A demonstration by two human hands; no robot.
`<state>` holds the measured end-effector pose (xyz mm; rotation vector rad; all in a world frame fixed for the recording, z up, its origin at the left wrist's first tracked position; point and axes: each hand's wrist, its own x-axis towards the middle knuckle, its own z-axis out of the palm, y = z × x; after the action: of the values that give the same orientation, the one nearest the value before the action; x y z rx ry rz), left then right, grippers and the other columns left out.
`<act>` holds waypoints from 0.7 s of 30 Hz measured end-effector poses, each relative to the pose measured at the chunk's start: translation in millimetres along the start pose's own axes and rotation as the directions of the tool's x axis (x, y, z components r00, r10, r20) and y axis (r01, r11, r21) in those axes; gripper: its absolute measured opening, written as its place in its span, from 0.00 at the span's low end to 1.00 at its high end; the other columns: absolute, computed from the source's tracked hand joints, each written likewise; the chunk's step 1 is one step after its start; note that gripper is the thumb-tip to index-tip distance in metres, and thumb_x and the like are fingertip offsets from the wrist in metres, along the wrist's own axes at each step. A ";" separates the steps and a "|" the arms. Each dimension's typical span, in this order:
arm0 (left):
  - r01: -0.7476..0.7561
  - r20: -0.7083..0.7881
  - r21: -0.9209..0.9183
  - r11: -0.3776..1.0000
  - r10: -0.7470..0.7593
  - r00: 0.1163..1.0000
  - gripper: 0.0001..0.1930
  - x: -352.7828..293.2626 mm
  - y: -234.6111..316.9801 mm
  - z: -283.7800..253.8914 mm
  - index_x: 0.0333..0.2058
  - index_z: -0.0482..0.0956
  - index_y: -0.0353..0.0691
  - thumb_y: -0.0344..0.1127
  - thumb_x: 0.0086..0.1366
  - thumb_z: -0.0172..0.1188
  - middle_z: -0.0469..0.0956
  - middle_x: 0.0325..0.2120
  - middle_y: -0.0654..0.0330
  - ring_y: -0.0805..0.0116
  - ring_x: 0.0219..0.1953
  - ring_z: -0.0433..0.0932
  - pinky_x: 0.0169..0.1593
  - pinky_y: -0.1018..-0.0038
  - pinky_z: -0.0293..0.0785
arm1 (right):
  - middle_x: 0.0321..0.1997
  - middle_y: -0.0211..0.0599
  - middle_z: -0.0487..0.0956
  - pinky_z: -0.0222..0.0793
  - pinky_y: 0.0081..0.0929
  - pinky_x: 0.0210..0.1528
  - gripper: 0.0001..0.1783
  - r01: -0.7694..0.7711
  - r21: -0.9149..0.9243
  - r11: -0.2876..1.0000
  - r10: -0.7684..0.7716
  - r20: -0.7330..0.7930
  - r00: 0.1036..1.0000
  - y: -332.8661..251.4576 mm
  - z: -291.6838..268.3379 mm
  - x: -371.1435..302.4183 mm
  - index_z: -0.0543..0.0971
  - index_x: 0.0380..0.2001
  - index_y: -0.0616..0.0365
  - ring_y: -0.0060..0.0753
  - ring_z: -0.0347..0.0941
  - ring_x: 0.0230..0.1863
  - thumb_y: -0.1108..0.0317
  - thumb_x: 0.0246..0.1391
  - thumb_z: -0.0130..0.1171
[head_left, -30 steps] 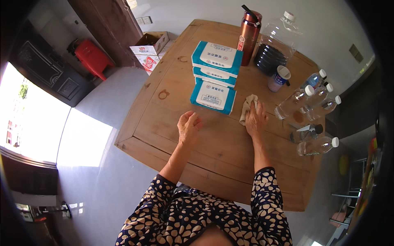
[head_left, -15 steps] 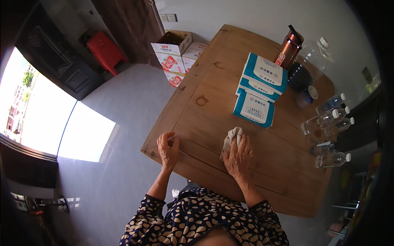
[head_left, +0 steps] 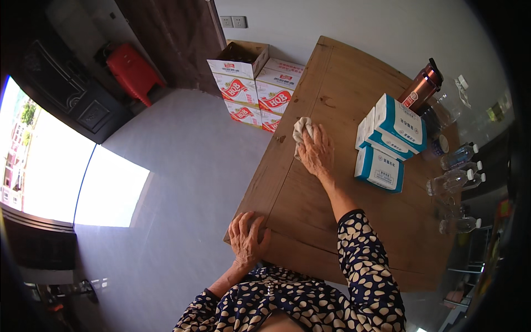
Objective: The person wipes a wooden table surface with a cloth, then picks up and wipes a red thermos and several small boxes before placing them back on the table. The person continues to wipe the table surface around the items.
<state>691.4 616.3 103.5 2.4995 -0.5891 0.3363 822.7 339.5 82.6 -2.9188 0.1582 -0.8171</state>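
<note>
My right hand (head_left: 317,154) reaches far across the wooden table (head_left: 310,221) and presses a crumpled beige cloth (head_left: 300,130) against the top, close to the left edge. Its fingers curl over the cloth and hide part of it. At the table's near left corner rests my left hand (head_left: 248,241), palm down with the fingers apart and nothing in it. Right of the right hand stand stacked white and teal tissue packs (head_left: 381,169), apart from the cloth.
Behind the packs are a copper-coloured flask (head_left: 422,87) and a large clear jug (head_left: 442,108). Several clear bottles (head_left: 451,181) and a paper cup (head_left: 440,145) line the right side. White and red cartons (head_left: 238,88) stand on the floor beyond the left edge, red stools (head_left: 133,72) farther left.
My right hand has slid the cloth forward and left, over the spot where a ring-shaped mark showed. My left hand has shifted and lies flatter on the corner. The view has turned somewhat.
</note>
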 end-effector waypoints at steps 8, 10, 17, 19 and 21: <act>-0.014 -0.008 -0.054 0.998 0.014 1.000 0.18 0.0 -4.3 -1.7 0.40 0.78 0.46 0.38 0.47 0.66 0.70 0.50 0.57 0.53 0.56 0.65 0.59 0.55 0.59 | 0.61 0.38 0.67 0.57 0.51 0.60 0.24 -0.154 -0.177 0.972 0.152 -0.027 0.988 57.1 56.5 81.1 0.73 0.54 0.45 0.47 0.58 0.65 0.52 0.54 0.54; -0.012 -0.016 -0.062 0.998 0.011 1.000 0.18 -0.4 -3.4 -1.5 0.39 0.79 0.46 0.38 0.47 0.67 0.70 0.50 0.57 0.53 0.56 0.65 0.59 0.56 0.59 | 0.61 0.36 0.67 0.57 0.50 0.60 0.24 -0.144 -0.201 0.969 0.146 -0.005 0.989 52.8 57.7 80.4 0.74 0.53 0.45 0.46 0.58 0.65 0.53 0.54 0.54; 0.001 -0.026 -0.072 0.997 -0.002 1.000 0.22 -2.7 0.5 -5.4 0.44 0.75 0.43 0.40 0.49 0.68 0.67 0.52 0.54 0.50 0.57 0.63 0.60 0.54 0.58 | 0.61 0.37 0.66 0.56 0.47 0.61 0.24 0.143 -0.020 0.989 -0.142 0.055 0.988 -27.3 35.2 33.3 0.74 0.53 0.46 0.43 0.56 0.66 0.53 0.53 0.54; 0.005 -0.038 -0.073 0.997 -0.008 0.999 0.23 -4.7 -1.7 -4.2 0.45 0.75 0.42 0.42 0.50 0.67 0.67 0.53 0.53 0.49 0.58 0.62 0.61 0.53 0.56 | 0.61 0.36 0.66 0.55 0.46 0.62 0.25 0.198 0.032 0.980 -0.200 0.037 0.979 -60.5 18.0 11.9 0.74 0.54 0.44 0.41 0.56 0.65 0.51 0.53 0.54; -0.038 -0.077 -0.085 0.996 0.031 0.997 0.29 -6.1 -4.2 -4.0 0.50 0.69 0.38 0.41 0.50 0.66 0.64 0.55 0.49 0.45 0.58 0.60 0.60 0.53 0.56 | 0.60 0.36 0.67 0.54 0.46 0.62 0.27 0.241 0.052 0.969 -0.243 0.024 0.970 -88.4 -0.8 -11.0 0.74 0.54 0.47 0.41 0.57 0.65 0.50 0.52 0.54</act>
<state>687.6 623.8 102.8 2.3849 -0.6042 0.4083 819.3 428.3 89.1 -2.9399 -0.2223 -0.7952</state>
